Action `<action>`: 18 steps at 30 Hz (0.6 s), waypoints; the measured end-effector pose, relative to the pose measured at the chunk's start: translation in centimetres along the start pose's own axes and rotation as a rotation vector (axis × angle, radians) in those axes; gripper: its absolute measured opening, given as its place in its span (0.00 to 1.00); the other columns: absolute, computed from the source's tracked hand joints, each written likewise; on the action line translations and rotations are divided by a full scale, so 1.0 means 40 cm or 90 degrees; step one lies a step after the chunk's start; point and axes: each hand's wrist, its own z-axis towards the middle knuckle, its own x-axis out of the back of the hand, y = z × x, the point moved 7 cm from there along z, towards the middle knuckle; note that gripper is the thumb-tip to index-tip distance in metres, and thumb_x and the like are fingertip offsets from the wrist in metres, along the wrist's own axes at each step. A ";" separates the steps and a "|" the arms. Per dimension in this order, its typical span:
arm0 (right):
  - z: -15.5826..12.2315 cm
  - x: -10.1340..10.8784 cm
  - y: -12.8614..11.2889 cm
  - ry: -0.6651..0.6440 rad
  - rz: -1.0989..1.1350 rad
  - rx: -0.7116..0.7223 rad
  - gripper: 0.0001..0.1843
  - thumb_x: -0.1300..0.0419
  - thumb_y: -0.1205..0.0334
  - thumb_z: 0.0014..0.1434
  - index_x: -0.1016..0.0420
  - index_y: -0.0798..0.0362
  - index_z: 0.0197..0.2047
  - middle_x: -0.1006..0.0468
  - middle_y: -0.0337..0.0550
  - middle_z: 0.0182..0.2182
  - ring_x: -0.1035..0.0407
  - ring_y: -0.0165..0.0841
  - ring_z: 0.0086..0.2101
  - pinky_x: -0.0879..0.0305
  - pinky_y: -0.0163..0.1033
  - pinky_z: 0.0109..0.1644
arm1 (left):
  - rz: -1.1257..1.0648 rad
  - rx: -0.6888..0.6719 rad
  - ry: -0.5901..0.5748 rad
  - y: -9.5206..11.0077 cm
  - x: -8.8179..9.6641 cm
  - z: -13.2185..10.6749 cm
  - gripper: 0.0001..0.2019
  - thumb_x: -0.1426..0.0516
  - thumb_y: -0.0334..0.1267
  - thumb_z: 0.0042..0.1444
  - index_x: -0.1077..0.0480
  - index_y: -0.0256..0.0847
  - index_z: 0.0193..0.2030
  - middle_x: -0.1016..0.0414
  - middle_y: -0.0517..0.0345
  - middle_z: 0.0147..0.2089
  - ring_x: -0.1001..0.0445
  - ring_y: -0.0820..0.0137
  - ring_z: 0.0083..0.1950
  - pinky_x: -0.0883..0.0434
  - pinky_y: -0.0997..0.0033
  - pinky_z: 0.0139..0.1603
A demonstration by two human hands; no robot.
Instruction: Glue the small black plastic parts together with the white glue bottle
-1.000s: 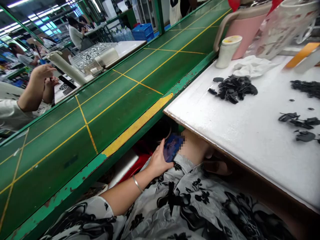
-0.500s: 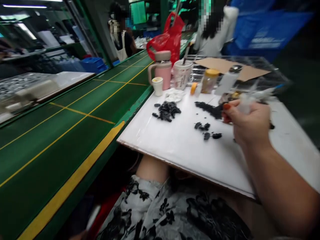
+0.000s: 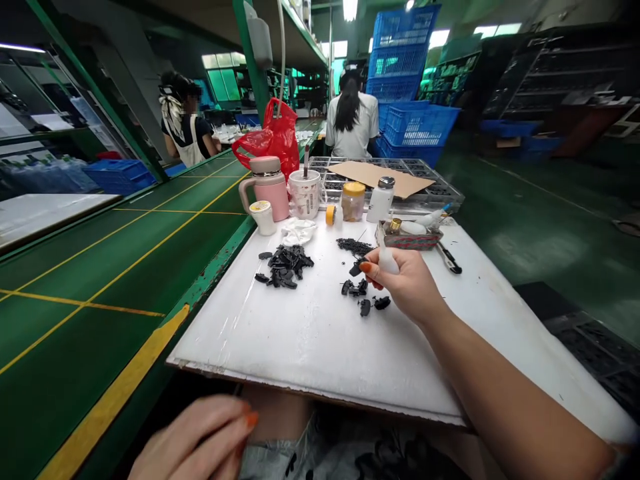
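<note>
- The fingers of the right hand (image 3: pixel 407 285) are closed around a small white bottle (image 3: pixel 388 262), and the thumb presses on its side.
- A black piece (image 3: pixel 356 269) is just at the thumb tip; touching or not, I cannot tell.
- Some loose black pieces (image 3: pixel 361 291) lie just beside this hand on the white board (image 3: pixel 300 340).
- The left hand (image 3: pixel 200 437) is low, before the board's near edge, with the fingertips gathered together; if they pinch something, I cannot tell.
- Farther away is a pile of black parts (image 3: pixel 286 265), then a pink jug (image 3: pixel 269 188); a green belt (image 3: pixel 115 260) runs along the left.
</note>
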 end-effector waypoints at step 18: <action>0.034 0.049 0.042 0.021 0.002 -0.081 0.18 0.38 0.49 0.52 0.30 0.58 0.28 0.31 0.39 0.20 0.39 0.26 0.22 0.44 0.32 0.25 | -0.372 0.214 -0.173 -0.110 -0.343 0.583 0.09 0.44 0.36 0.52 0.23 0.40 0.36 0.21 0.56 0.33 0.25 0.69 0.34 0.30 0.72 0.34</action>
